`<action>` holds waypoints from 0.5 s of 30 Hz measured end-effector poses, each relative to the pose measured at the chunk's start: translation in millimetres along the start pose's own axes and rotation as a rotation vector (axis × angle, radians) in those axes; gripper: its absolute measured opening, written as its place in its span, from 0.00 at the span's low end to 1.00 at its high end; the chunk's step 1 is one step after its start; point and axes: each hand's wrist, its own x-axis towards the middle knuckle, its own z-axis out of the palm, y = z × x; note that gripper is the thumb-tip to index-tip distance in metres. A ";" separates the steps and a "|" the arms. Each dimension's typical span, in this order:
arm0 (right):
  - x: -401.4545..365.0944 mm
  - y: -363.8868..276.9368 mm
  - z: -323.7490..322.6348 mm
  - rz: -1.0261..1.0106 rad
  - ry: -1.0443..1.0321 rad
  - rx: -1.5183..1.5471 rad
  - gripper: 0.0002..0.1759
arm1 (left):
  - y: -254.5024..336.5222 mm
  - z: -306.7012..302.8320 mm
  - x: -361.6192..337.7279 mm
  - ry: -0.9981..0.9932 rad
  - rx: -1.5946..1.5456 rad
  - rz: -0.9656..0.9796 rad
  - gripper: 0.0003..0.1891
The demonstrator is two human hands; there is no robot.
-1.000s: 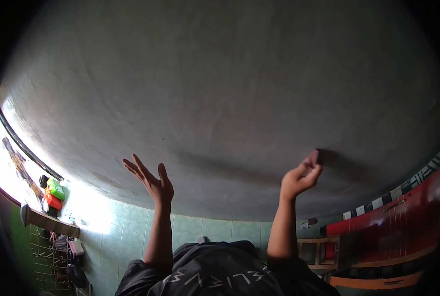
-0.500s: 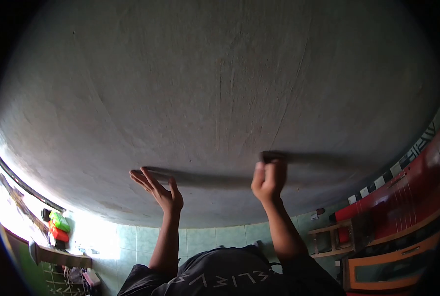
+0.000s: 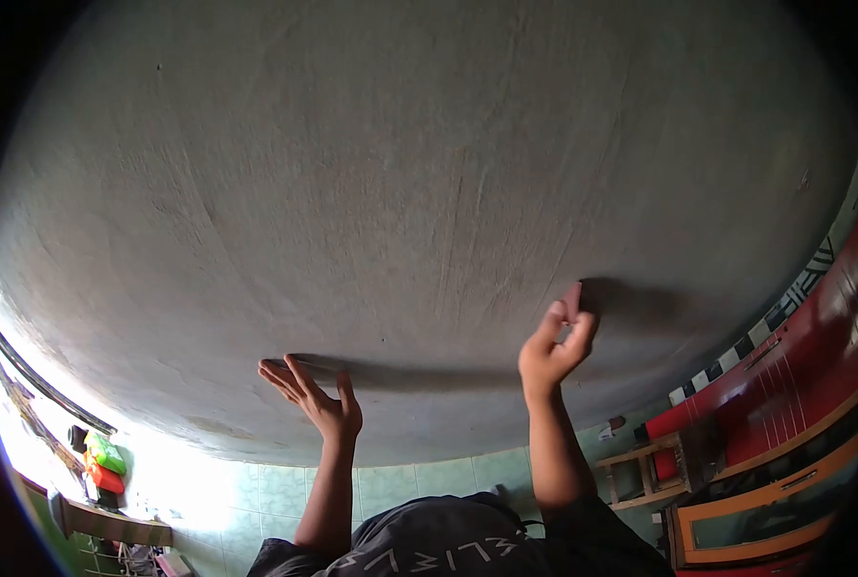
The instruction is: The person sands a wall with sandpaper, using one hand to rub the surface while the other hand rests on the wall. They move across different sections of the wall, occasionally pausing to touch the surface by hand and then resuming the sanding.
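A grey plastered wall (image 3: 381,221) with streaks and fine ridges fills most of the view. My left hand (image 3: 321,404) rests against its lower part, fingers stretched out and thumb apart, holding nothing. To the right, my right hand (image 3: 556,351) pinches a small, flat, reddish-brown piece of sandpaper (image 3: 572,301) between thumb and fingers. The sandpaper is at the wall surface, its far side hidden from me. Both hands cast dark shadows toward the right.
Pale green floor tiles (image 3: 391,479) run along the bottom. At right are a wooden stool (image 3: 645,471), a red surface (image 3: 766,385) and an orange-framed cabinet (image 3: 766,519). Bright light enters at left, near green and orange bags (image 3: 105,462).
My right hand has moved right and slightly up along the wall with the sandpaper, turning so that the piece shows. My left hand stays spread on the wall; the view has shifted slightly.
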 end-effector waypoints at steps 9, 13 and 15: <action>68.5 -38.4 14.6 -0.216 -0.009 0.117 0.12 | 3.1 -2.6 0.0 0.006 0.025 0.007 0.48; 81.9 -73.1 29.8 -1.025 -0.426 0.051 0.10 | 3.5 -1.2 1.1 0.015 0.020 0.021 0.48; 134.9 -86.1 38.1 -1.115 -0.351 0.037 0.08 | 1.6 1.0 0.2 0.022 0.013 0.025 0.48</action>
